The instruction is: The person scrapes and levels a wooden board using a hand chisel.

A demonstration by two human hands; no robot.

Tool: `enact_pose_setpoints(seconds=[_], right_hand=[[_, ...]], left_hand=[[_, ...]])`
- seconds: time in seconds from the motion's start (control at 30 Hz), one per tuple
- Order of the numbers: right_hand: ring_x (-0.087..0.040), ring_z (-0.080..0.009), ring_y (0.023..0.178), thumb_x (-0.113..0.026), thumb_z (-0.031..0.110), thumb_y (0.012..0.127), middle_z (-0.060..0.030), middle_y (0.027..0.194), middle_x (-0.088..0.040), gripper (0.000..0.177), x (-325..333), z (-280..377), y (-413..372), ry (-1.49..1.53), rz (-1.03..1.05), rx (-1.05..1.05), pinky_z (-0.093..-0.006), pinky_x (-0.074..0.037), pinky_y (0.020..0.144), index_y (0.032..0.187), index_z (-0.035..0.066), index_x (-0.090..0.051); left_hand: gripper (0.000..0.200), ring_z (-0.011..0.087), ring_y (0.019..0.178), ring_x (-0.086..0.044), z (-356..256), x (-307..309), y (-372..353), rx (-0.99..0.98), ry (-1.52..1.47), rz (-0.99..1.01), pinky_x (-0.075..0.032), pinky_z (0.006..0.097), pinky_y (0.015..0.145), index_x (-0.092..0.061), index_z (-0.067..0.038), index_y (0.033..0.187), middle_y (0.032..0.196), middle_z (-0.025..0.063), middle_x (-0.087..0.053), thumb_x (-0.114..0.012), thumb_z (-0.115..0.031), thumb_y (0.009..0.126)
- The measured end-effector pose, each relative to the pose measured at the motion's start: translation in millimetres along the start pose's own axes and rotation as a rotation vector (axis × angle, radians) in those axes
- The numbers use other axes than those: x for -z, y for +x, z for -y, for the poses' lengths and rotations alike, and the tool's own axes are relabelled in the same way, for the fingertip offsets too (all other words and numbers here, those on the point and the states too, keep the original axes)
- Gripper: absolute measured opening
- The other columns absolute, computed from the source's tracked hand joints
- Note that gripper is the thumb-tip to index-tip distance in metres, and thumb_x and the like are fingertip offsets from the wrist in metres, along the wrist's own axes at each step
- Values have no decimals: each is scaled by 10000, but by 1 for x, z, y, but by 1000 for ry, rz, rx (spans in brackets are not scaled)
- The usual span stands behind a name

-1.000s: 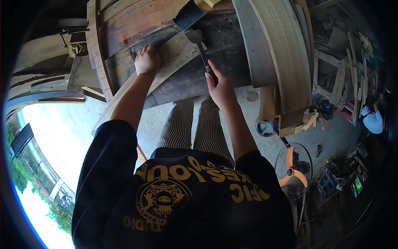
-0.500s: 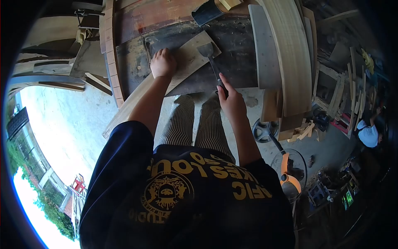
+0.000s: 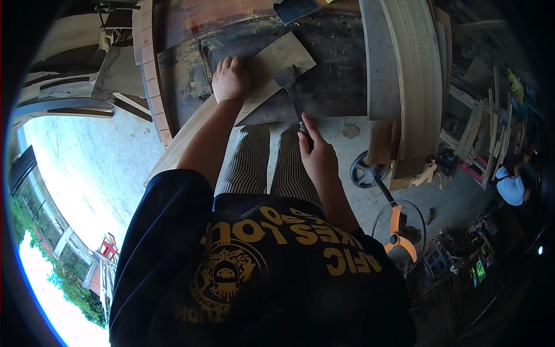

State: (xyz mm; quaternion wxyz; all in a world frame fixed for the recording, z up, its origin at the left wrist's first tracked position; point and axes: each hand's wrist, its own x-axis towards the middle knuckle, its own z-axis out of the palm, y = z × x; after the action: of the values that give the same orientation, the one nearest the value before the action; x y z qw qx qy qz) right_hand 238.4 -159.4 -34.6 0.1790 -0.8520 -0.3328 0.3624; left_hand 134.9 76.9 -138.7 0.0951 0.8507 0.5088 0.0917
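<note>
A long wooden board (image 3: 283, 53) lies slantwise over the dark workbench (image 3: 341, 69), its near end running down past my left forearm. My left hand (image 3: 230, 80) is closed over the board's edge, knuckles up, holding it against the bench. In my right hand (image 3: 318, 151) is a scraper (image 3: 285, 77) with a wide flat metal blade and a dark handle. Its blade rests on the board's face, to the right of my left hand. My fingers wrap the handle, with the index finger stretched along it.
A dark dustpan-like piece (image 3: 295, 10) lies at the bench's far side. Long planks (image 3: 407, 75) stack along the right. A fan (image 3: 399, 234) with orange blades stands lower right. Another person (image 3: 511, 188) is at the far right, near scrap wood. More boards (image 3: 118, 81) lean left.
The scraper blade has slid back along the board, away from its far end and toward my left hand. My right hand has come slightly nearer my body. The whole view has shifted a little.
</note>
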Motion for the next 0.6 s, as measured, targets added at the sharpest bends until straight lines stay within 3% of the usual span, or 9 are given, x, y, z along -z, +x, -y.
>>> enact_pose_setpoints(seconds=[0.07, 0.13, 0.17, 0.23, 0.37, 0.43, 0.6], right_hand=[[-665, -371, 698, -526, 335, 956, -172, 737, -665, 453, 4, 2, -10, 5, 62, -59, -453, -528, 613, 1399, 295, -446], [-670, -368, 756, -530, 312, 963, -183, 910, -693, 439, 6, 4, -15, -16, 139, -144, -425, -525, 625, 1395, 303, -448], [-670, -368, 756, -530, 312, 963, -183, 910, -693, 439, 2, 7, -11, -19, 139, -150, -425, -525, 625, 1395, 303, -448], [-677, -352, 733, -530, 321, 963, -178, 908, -696, 443, -7, 16, 10, -48, -23, -26, -411, -526, 618, 1398, 309, -447], [-679, -352, 761, -536, 320, 959, -175, 896, -697, 451, -3, 20, 6, 5, 10, -57, -403, -534, 645, 1401, 313, -442], [-677, -351, 704, -521, 354, 956, -157, 735, -675, 465, 7, 16, -11, -41, 110, -99, -431, -540, 628, 1409, 312, -429], [-679, -346, 703, -530, 345, 954, -160, 734, -679, 459, 10, 25, -6, -48, 66, -82, -429, -541, 619, 1402, 312, -439]], left_hand=[[99, 277, 950, -585, 0, -1, 0, 13, -14, 6, -490, 422, 779, -587, -107, 858, 922, 64, -601, -521, -155, 802], [100, 278, 953, -584, 2, 0, 0, 10, -10, 24, -488, 422, 782, -586, -108, 860, 928, 64, -603, -520, -156, 802], [102, 280, 955, -583, 1, -1, -1, 6, -10, 34, -487, 422, 786, -586, -109, 862, 934, 65, -604, -519, -157, 802], [104, 281, 959, -582, -2, 2, 1, 12, -23, 41, -486, 422, 788, -584, -108, 864, 939, 67, -605, -518, -157, 802], [117, 278, 966, -581, 3, -4, -1, 11, -46, 8, -486, 418, 794, -575, -115, 894, 945, 63, -605, -518, -158, 801], [132, 270, 973, -576, 1, -4, -2, 37, -53, 9, -474, 413, 808, -572, -120, 913, 954, 56, -603, -516, -158, 800], [174, 240, 995, -554, 2, -6, -1, 1, 62, -24, -417, 398, 861, -566, -133, 956, 986, 38, -594, -512, -162, 793]])
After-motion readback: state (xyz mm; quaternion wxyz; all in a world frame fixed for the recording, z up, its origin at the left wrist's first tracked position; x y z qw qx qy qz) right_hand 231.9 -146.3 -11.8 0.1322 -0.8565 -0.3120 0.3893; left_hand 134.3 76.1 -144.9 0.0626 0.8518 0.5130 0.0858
